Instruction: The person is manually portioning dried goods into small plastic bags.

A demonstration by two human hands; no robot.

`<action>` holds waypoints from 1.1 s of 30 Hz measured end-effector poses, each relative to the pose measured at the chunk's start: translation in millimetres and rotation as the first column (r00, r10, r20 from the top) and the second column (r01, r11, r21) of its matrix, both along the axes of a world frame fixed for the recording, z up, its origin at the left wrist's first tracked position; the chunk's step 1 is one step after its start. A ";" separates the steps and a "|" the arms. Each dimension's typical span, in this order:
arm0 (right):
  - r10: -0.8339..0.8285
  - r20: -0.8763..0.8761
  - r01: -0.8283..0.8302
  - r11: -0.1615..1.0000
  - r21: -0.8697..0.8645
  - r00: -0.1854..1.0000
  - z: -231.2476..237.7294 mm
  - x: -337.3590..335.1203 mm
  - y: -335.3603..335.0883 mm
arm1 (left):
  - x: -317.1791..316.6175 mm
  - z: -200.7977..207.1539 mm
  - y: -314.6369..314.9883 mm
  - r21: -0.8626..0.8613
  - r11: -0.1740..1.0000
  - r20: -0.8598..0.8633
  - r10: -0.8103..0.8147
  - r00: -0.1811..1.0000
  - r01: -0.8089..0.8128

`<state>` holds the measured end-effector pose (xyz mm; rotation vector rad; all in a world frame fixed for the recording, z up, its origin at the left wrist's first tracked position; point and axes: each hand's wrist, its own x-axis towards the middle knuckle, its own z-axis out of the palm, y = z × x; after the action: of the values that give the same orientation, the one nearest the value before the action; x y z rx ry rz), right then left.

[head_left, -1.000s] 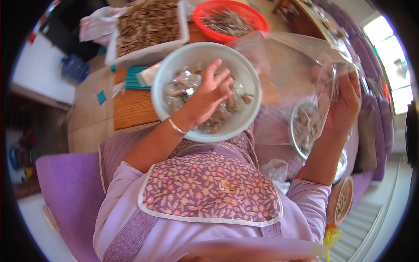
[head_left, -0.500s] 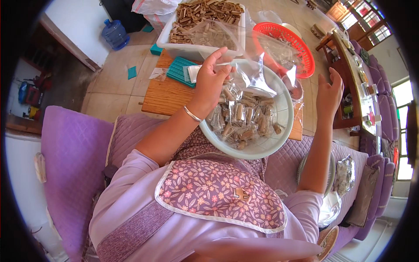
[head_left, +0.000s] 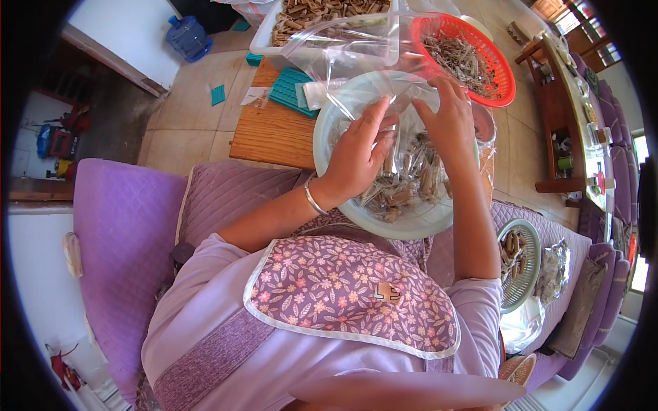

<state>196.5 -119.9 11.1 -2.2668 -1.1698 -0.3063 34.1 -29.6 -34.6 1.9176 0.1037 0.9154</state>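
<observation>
A large clear plastic bag (head_left: 346, 41) spreads over the far side of the pale basin (head_left: 321, 147) in front of me. My left hand (head_left: 360, 152) is over the basin's left half, fingers curled, with film of the bag between them. Above the right half hangs my right hand (head_left: 449, 120), its thumb apart from bent fingers, close to the bag. Small clear packets with brown pieces (head_left: 415, 181) lie in the basin under my hands. Plastic glare partly hides both hands' fingertips.
The basin stands by a wooden table (head_left: 267, 140) bearing a teal ridged tray (head_left: 291, 92). Beyond are a white tub (head_left: 264, 41) of brown pieces and a red basket (head_left: 506, 72). A green-grey basket (head_left: 529, 270) rests on the purple seat at right.
My right hand has come in from the right to above the basin. My left hand has moved a little right and nearer. The bag has swung up and left.
</observation>
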 end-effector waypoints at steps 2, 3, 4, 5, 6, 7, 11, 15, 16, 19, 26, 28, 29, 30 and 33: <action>0.001 0.005 -0.001 1.000 -0.025 1.000 -1.9 -2.8 3.6 | -3.1 -3.4 5.1 0.022 0.999 0.024 0.034 0.999 -0.035; 0.016 -0.014 -0.014 0.995 0.096 1.000 -2.7 -6.8 2.0 | -1.3 -9.7 11.1 -0.021 0.999 0.017 0.040 0.999 -0.040; 0.029 -0.032 -0.021 0.976 0.216 0.999 -2.7 -12.0 -1.2 | -1.1 -12.5 15.0 -0.062 0.997 0.011 0.043 0.999 -0.042; 0.096 -0.313 0.016 0.942 0.336 0.945 -6.5 -15.3 -4.8 | -2.3 -12.3 19.1 -0.058 0.997 0.012 0.049 0.999 -0.049; 0.073 -0.440 0.104 0.925 0.365 0.895 -11.6 -24.1 -11.0 | -3.7 -11.8 22.6 -0.276 0.961 0.042 0.012 0.999 0.000; 0.061 -0.556 0.189 0.905 0.381 0.829 -16.2 -31.7 -17.5 | -4.0 -10.6 25.8 -0.477 0.877 0.084 -0.016 0.996 0.055; 0.226 -0.854 0.456 0.767 0.453 0.468 -35.2 -50.0 -33.1 | -10.4 -3.1 17.9 -0.600 0.787 0.072 -0.127 0.989 0.145; 0.257 -0.922 0.515 0.770 0.376 0.289 -42.1 -32.5 -50.5 | -31.7 4.0 15.7 -0.546 0.780 -0.160 -0.456 0.875 0.307; 0.256 -0.917 0.488 0.785 0.382 0.306 -40.4 -30.7 -51.6 | -36.1 2.1 15.9 -0.514 0.788 -0.177 -0.483 0.858 0.338; -0.037 -0.521 0.287 0.867 0.408 0.853 -30.0 -33.1 -50.3 | -49.6 4.3 25.1 -0.347 0.860 -0.315 -0.483 0.817 0.374; 0.131 -0.312 -0.032 0.953 0.302 0.941 27.4 -51.7 -23.6 | -79.4 65.7 41.4 -0.622 0.602 -0.463 -0.798 0.386 0.500; 0.147 -0.329 -0.047 0.955 0.293 0.933 23.3 -56.1 -25.8 | -72.9 68.0 62.9 -0.403 0.853 -0.431 -0.496 0.754 0.331; 0.160 -0.346 -0.062 0.959 0.277 0.925 22.3 -60.6 -28.8 | -61.0 59.4 83.5 -0.157 0.981 -0.390 -0.167 0.906 0.113; 0.181 -0.368 -0.080 0.958 0.274 0.912 18.1 -63.5 -30.0 | -45.9 48.0 106.6 0.136 0.986 -0.358 0.136 0.924 -0.092; 0.251 -0.452 -0.117 0.946 0.303 0.856 5.2 -71.8 -24.7 | -9.0 9.1 172.8 0.597 0.747 -0.317 0.556 0.769 -0.294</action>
<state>124.6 -144.6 16.4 -1.8265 -0.9964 0.1728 25.1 143.2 -25.5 2.6819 0.7057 0.7897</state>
